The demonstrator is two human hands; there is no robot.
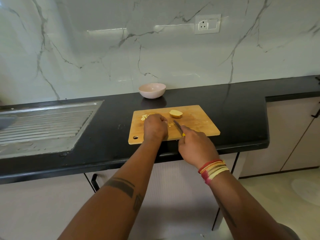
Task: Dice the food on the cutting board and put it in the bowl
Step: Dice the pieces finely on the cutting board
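While the right hand (195,144) gripped the knife (178,127), the left hand (155,126), fingers curled, lay on the cutting board (199,122) near the potato half (175,113).

matt wooden cutting board (194,125), glossy black counter (233,104), seemingly ceramic bowl (152,90)

I am looking into a home kitchen. A long black stone countertop (225,108) runs along a wall clad in white marble-look slabs (103,49) with grey veins. A steel sink drainboard (43,125) with ridges is set into the counter on the left. Pale cabinet doors (294,135) with dark handles sit below the counter. A white wall socket (207,24) is mounted above, and a wooden cutting board (195,123) lies on the counter.
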